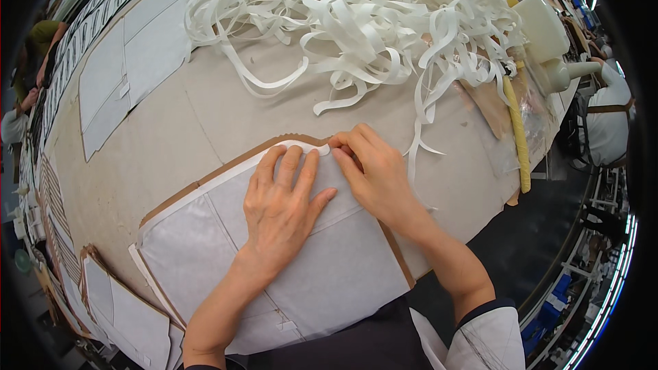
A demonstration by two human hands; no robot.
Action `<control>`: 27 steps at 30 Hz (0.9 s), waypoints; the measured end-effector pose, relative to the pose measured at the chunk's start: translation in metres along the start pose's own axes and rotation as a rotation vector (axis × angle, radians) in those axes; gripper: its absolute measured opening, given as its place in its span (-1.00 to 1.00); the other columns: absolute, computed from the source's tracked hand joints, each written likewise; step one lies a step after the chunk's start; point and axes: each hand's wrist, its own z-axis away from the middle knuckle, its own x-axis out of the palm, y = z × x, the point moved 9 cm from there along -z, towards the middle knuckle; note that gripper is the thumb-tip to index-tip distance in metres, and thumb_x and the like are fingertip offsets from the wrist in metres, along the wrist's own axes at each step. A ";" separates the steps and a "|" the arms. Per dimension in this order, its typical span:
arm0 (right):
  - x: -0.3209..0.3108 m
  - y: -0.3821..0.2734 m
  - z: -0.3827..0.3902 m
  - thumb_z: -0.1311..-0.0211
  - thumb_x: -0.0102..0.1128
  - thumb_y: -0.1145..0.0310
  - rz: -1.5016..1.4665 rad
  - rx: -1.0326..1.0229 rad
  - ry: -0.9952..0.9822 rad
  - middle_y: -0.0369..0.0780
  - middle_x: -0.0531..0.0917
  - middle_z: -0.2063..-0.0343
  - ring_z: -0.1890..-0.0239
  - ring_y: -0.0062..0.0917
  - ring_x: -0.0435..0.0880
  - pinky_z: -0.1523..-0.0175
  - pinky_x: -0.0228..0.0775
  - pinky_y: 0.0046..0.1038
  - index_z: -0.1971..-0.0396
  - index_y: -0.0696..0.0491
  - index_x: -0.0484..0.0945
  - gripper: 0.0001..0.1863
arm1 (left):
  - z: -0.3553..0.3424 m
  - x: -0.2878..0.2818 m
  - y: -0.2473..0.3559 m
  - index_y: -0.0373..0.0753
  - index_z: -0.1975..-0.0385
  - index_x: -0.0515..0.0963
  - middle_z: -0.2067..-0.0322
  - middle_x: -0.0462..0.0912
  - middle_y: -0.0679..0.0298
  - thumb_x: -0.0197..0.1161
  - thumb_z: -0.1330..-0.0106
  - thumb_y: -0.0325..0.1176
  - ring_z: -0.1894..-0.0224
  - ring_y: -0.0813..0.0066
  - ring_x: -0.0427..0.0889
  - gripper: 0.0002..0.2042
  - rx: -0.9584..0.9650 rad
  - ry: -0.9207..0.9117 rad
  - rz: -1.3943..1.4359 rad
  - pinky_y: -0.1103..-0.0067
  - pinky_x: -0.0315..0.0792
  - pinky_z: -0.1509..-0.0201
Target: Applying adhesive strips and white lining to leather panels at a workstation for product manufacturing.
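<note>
At the far left of the bench (171, 137), a flat cardboard sheet with grey panels (130, 62) is laid. At the lower left edge, a stack of similar panels (116, 301) is seen.

In the middle foreground, a grey fabric panel (205, 247) is laid on a brown cardboard backing (205, 181), close to the near edge of the bench. A white strip (226, 173) is run along the upper edge of the panel.

The left hand (281, 205) is pressed flat on the panel, palm down, with the fingers (288, 164) spread and the fingertips reaching the white strip.

Just to its right, the right hand (373, 175) is placed at the top corner of the panel. Its thumb and forefinger are pressed together, and the end of the white strip is pinched between them. The two hands are nearly touching.

Behind the hands, a large loose heap of white strips (356, 20) is spread across the far part of the bench. At the right edge, a yellow rod (517, 137) and a cream plastic container (545, 27) are located.
</note>
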 end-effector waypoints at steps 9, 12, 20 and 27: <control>0.009 0.006 -0.014 -0.24 0.22 0.43 0.079 0.095 -0.015 -0.14 0.62 0.45 0.48 -0.19 0.61 0.37 0.41 -0.21 0.42 0.14 0.51 -0.88 | 0.003 0.001 -0.002 -0.24 -0.09 0.56 -0.09 0.49 0.21 0.46 -0.11 -0.19 -0.19 0.14 0.45 -0.47 -0.003 0.009 0.028 0.34 0.46 -0.11; 0.010 0.011 -0.019 -0.21 0.23 0.40 0.109 0.098 -0.049 -0.12 0.62 0.53 0.50 -0.19 0.62 0.36 0.42 -0.22 0.47 0.16 0.52 -0.85 | 0.003 0.001 -0.002 -0.24 -0.10 0.55 -0.09 0.49 0.21 0.46 -0.11 -0.20 -0.20 0.14 0.45 -0.47 0.000 0.009 0.042 0.34 0.46 -0.12; 0.016 0.020 -0.038 -0.19 0.21 0.39 0.000 0.303 -0.359 -0.26 0.51 0.70 0.62 -0.64 0.42 0.47 0.29 -0.46 0.46 0.25 0.57 -0.81 | 0.003 -0.001 -0.004 -0.27 -0.09 0.54 -0.08 0.50 0.20 0.46 -0.10 -0.24 -0.19 0.13 0.45 -0.47 -0.011 -0.005 0.060 0.33 0.47 -0.11; 0.017 0.017 -0.043 -0.12 0.20 0.41 0.061 0.253 -0.421 -0.24 0.52 0.70 0.61 -0.61 0.43 0.45 0.32 -0.44 0.50 0.25 0.55 -0.82 | -0.001 -0.002 -0.001 -0.26 -0.10 0.53 -0.05 0.50 0.19 0.47 -0.08 -0.25 -0.17 0.13 0.45 -0.45 -0.004 -0.019 0.045 0.33 0.47 -0.08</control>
